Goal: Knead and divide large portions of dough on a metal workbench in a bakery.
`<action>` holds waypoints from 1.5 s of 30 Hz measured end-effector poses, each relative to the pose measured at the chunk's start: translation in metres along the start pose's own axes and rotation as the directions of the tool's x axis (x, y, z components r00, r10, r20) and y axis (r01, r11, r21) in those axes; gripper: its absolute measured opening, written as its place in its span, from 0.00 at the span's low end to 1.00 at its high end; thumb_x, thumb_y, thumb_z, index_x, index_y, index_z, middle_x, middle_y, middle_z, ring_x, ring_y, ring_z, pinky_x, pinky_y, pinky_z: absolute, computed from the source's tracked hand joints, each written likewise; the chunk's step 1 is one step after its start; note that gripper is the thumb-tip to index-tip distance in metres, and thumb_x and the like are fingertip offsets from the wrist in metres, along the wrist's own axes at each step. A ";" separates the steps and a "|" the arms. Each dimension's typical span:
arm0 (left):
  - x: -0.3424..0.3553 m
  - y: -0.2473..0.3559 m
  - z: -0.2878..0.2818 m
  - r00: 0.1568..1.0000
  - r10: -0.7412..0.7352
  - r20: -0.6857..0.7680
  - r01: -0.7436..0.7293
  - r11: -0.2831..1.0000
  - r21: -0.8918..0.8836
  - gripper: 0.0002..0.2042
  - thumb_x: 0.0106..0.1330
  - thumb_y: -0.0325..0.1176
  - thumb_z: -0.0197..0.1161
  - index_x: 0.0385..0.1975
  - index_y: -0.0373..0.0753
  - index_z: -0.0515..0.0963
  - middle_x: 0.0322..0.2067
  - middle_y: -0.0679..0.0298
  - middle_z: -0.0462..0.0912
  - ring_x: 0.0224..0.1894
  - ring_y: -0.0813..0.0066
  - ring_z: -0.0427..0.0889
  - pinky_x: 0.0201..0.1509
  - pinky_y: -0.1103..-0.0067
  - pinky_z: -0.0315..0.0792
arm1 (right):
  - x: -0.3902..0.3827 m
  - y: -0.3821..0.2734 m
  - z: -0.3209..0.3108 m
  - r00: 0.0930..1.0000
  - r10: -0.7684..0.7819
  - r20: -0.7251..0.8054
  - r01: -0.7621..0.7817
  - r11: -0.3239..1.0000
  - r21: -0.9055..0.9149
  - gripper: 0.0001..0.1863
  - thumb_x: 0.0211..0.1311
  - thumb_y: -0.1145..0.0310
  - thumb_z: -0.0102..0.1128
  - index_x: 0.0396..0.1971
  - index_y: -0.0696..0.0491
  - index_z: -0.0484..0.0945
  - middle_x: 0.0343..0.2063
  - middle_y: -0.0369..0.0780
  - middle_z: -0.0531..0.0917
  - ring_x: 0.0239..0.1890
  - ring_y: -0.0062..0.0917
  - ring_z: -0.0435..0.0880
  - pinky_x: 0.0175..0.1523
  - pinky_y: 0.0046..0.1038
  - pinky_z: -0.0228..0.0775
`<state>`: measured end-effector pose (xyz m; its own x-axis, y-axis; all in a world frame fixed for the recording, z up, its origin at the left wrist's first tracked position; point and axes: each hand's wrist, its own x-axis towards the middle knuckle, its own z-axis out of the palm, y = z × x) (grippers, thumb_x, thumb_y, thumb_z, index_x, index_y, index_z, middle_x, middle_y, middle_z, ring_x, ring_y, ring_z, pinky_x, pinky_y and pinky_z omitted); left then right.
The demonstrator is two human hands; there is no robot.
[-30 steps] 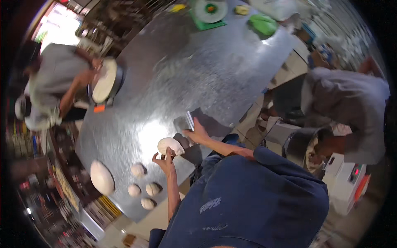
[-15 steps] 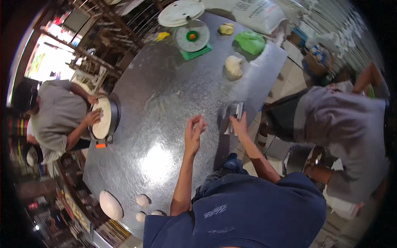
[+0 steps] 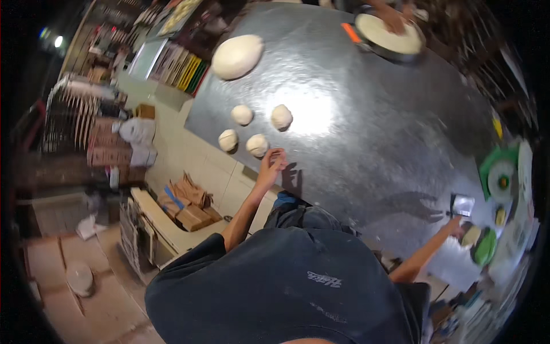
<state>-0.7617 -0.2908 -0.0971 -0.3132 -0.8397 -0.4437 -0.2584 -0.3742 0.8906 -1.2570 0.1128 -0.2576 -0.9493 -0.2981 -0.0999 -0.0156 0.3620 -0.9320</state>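
My left hand (image 3: 271, 165) is over the near edge of the steel table (image 3: 366, 172), fingers loosely bent and apart, holding nothing. Just beyond its fingertips lies a small dough ball (image 3: 257, 145); I cannot tell whether they touch. Several such balls form a cluster here, including one (image 3: 281, 117) by the bright glare. A big oval dough piece (image 3: 238, 57) rests farther off. Stretched out to the far right, my right hand (image 3: 456, 227) grips a shiny metal dough scraper (image 3: 462, 205). Beside that hand sits a pale dough lump (image 3: 471, 235).
A green dial scale (image 3: 502, 179), a yellowish lump (image 3: 500, 216) and a green plastic bag (image 3: 485, 246) stand at the right end. Across the table, another person's hand (image 3: 395, 20) presses dough in a round pan (image 3: 395, 49). Cardboard (image 3: 192, 209) lies on a cream cabinet at left.
My view has swung left, toward the dough balls. My left hand has moved to them. My right hand still holds the scraper, now beside the dough lump near the green bag.
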 end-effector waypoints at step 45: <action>0.172 -0.005 -0.345 0.811 0.505 0.296 -0.578 0.610 0.543 0.19 0.62 0.51 0.55 0.33 0.37 0.73 0.35 0.46 0.79 0.45 0.47 0.76 0.47 0.64 0.68 | -0.360 -0.226 0.384 0.939 0.020 0.342 0.213 0.750 -0.627 0.23 0.65 0.58 0.52 0.50 0.62 0.68 0.46 0.55 0.72 0.49 0.50 0.70 0.53 0.39 0.62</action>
<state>-0.4992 -0.5691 -0.1431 -0.6546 -0.7535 0.0607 -0.4724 0.4704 0.7453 -0.7910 -0.2008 -0.1444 -0.7847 -0.5751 -0.2314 -0.4104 0.7617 -0.5014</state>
